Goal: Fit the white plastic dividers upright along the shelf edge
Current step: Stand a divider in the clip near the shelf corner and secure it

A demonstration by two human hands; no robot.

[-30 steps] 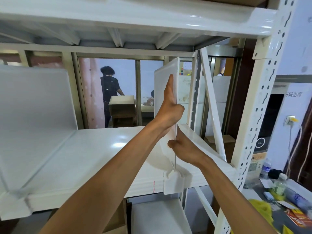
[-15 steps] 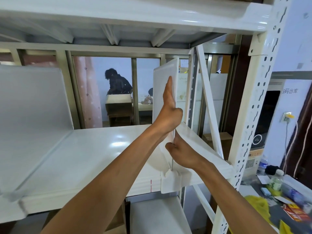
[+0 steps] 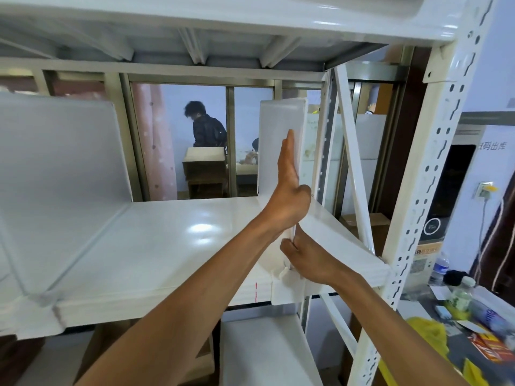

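Both hands steady a white divider (image 3: 278, 140) upright on the shelf (image 3: 167, 246).
The left hand (image 3: 289, 188) lies open and flat against its left face; the right hand (image 3: 306, 260) pinches its lower front edge above the clip (image 3: 287, 291), at 3 o'clock of the shelf's middle. Another divider (image 3: 55, 151) stands at 9 o'clock.

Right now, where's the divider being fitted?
Head view, right of centre: the white divider stands upright on the shelf near the right upright post, left hand flat on its side, right hand at its base.
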